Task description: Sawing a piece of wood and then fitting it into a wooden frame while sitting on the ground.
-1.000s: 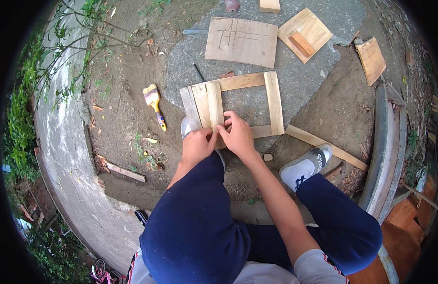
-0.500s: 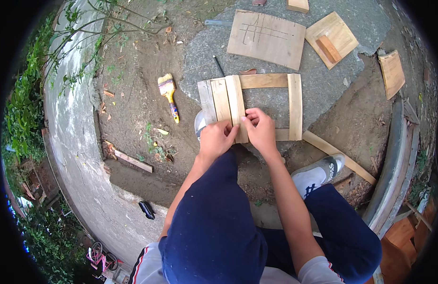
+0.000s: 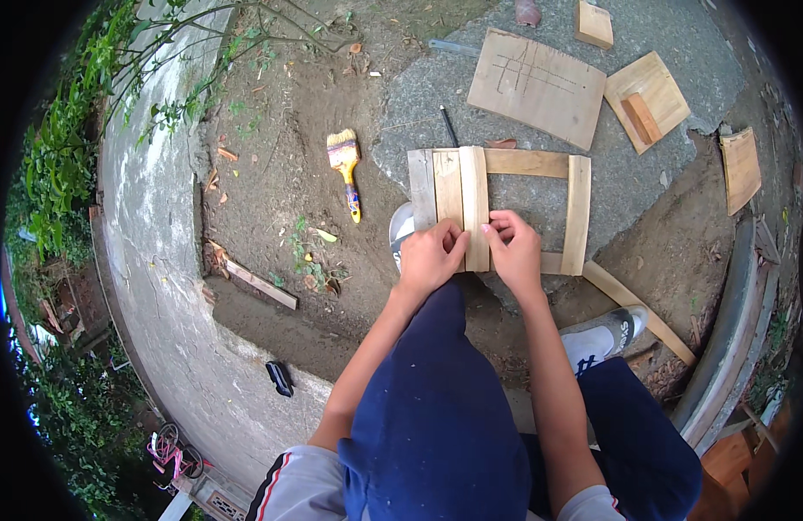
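A wooden frame [image 3: 528, 162] lies in front of me, with several slats side by side across its left part and one end slat [image 3: 577, 217] at its right. My left hand [image 3: 431, 257] rests curled over the lower ends of the left slats, its thumb against the raised pale wooden slat [image 3: 475, 193]. Along that same slat's right edge, my right hand [image 3: 514, 252] is closed, with thumb and fingertips at the wood. Between this slat and the right end slat the frame is open, and ground shows through. My fingers hide the lower slat ends.
Left of the frame lies a paintbrush [image 3: 344, 174]. Beyond it are a dark pencil-like stick [image 3: 449, 127], a marked board [image 3: 538, 87], a square board [image 3: 670, 91] bearing a small block [image 3: 641, 120], and another block [image 3: 593, 24]. A long strip [image 3: 640, 313] lies by my right foot.
The whole view has shifted, so the scene sits farther right. My right hand's fingers are more curled at the slat's edge; my left hand stays on the slats.
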{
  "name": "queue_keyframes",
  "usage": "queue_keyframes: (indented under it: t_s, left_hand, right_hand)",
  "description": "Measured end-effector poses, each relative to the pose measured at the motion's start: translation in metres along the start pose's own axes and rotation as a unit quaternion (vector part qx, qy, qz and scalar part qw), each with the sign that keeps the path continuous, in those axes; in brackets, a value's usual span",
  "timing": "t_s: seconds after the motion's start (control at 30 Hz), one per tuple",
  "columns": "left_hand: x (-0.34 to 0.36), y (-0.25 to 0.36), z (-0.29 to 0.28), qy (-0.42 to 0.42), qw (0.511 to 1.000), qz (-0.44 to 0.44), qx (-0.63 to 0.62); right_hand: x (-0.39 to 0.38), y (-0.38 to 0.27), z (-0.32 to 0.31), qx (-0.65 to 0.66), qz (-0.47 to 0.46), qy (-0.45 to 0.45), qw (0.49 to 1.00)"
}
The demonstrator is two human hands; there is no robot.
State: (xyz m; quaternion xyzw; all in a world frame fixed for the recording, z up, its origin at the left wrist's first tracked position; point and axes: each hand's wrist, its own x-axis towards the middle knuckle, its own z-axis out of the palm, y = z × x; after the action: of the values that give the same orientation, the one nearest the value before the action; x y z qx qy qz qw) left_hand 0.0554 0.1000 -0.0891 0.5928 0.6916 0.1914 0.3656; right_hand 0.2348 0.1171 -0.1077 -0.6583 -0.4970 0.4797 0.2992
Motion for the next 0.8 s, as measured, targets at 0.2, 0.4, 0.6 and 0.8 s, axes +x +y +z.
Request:
queue_keyframes:
  t_s: [0.2,0.4,0.6,0.8]
  left_hand:
    - [0.001,-0.006,0.003,0.002,1.000,-0.005,0.005]
    - [0.003,-0.008,-0.008,0.041,0.990,-0.057,-0.121]
    - [0.006,-0.010,-0.029,0.134,0.990,-0.037,-0.029]
    - [0.005,-0.009,-0.032,0.089,0.996,0.000,0.013]
  right_hand:
    - [0.001,0.003,-0.001,-0.015,0.008,-0.016,1.000]
    - [0.002,0.000,-0.003,-0.011,0.011,-0.020,1.000]
    - [0.003,0.000,-0.003,-0.025,0.011,-0.025,0.999]
    - [0.003,0.001,-0.001,-0.032,0.013,-0.019,0.999]
